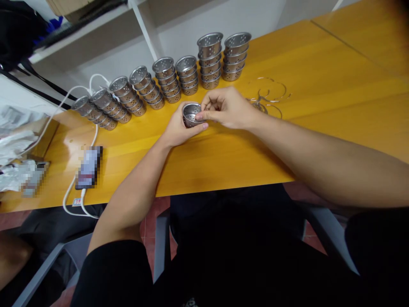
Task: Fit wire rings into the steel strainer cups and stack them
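A small perforated metal cup point(191, 114) sits in my left hand point(177, 129), whose fingers wrap under and around it just above the yellow wooden table point(223, 157). My right hand point(227, 107) is over the cup's rim with fingers pinched together; what they pinch is too small to make out. Several thin wire rings point(271, 91) lie on the table just right of my right hand.
Several stacks of the same metal cups point(209, 59) stand in a row along the table's far edge, some leaning point(105, 106). A phone point(88, 167) with a white cable point(68, 194) lies at the left. Crumpled plastic point(15, 145) is at the far left.
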The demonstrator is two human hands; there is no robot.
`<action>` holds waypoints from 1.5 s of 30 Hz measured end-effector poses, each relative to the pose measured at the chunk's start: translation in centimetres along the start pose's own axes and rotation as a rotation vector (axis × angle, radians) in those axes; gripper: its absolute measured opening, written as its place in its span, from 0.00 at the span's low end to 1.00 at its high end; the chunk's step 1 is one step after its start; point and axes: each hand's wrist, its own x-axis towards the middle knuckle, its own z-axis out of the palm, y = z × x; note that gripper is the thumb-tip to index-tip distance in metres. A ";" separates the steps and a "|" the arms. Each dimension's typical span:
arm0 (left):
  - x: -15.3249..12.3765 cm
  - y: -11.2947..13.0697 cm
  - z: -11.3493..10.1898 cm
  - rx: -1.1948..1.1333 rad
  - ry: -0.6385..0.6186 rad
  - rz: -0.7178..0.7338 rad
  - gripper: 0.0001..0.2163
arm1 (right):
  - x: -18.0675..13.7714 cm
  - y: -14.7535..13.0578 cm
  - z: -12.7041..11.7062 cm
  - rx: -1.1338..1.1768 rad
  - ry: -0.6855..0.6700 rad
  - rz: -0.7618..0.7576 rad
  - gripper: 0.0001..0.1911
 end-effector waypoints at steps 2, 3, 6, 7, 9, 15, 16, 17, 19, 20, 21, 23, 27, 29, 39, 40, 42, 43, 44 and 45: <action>-0.1 0.0 0.0 0.006 -0.005 -0.007 0.37 | -0.1 0.0 0.1 -0.008 0.004 0.001 0.35; -0.1 0.0 -0.1 0.011 -0.008 -0.014 0.37 | -0.1 0.0 0.1 -0.012 0.004 0.003 0.35; -0.1 0.3 -0.2 0.019 -0.016 -0.036 0.38 | -0.1 0.0 0.1 -0.028 -0.005 0.004 0.38; -0.1 0.3 -0.2 0.019 -0.019 -0.040 0.39 | -0.2 0.0 0.0 -0.035 -0.007 0.001 0.38; -0.1 0.3 -0.3 0.018 -0.023 -0.043 0.40 | -0.3 0.0 -0.1 -0.064 -0.011 -0.011 0.38; 0.2 -1.1 -0.5 0.025 0.022 -0.028 0.46 | -1.0 -0.4 -0.8 -0.334 0.065 -0.104 0.31; 0.2 -1.4 -0.5 0.025 0.034 -0.027 0.46 | -1.1 -0.5 -1.1 -0.387 0.082 -0.118 0.29; 0.2 -1.7 -0.5 0.025 0.043 -0.027 0.47 | -1.2 -0.6 -1.3 -0.437 0.088 -0.132 0.27; 0.3 -2.2 -0.6 0.018 0.057 -0.025 0.48 | -1.3 -0.7 -1.6 -0.515 0.070 -0.164 0.22; 0.3 -2.4 -0.6 0.012 0.062 -0.022 0.48 | -1.3 -0.8 -1.8 -0.542 0.052 -0.182 0.20; 0.3 -2.5 -0.6 0.004 0.066 -0.017 0.49 | -1.3 -0.8 -1.9 -0.560 0.034 -0.198 0.18; 0.3 -2.7 -0.6 -0.008 0.073 -0.005 0.49 | -1.2 -0.7 -2.0 -0.585 0.014 -0.218 0.16; 0.3 -3.2 -0.7 -0.007 0.081 0.006 0.48 | -1.2 -0.5 -2.0 -0.614 -0.007 -0.226 0.14; 0.3 -3.4 -0.7 -0.007 0.079 0.011 0.48 | -1.3 -0.5 -1.9 -0.632 -0.022 -0.225 0.13; 0.3 -1.8 -0.7 -0.030 0.055 -0.024 0.49 | -1.5 0.2 -1.2 -0.642 -0.109 -0.175 0.14; 0.3 -1.4 -0.7 -0.020 0.051 -0.047 0.49 | -1.5 0.3 -1.1 -0.634 -0.117 -0.164 0.15; 0.4 -0.6 -0.8 -0.003 0.050 -0.083 0.50 | -1.6 0.4 -0.9 -0.612 -0.129 -0.144 0.17; 0.4 -0.4 -0.9 0.000 0.051 -0.091 0.50 | -1.6 0.4 -0.8 -0.601 -0.133 -0.135 0.18; 0.4 -0.2 -0.9 0.000 0.052 -0.092 0.50 | -1.6 0.3 -0.7 -0.593 -0.137 -0.128 0.18; 0.4 0.0 -0.9 0.000 0.052 -0.090 0.50 | -1.6 0.2 -0.7 -0.588 -0.138 -0.124 0.19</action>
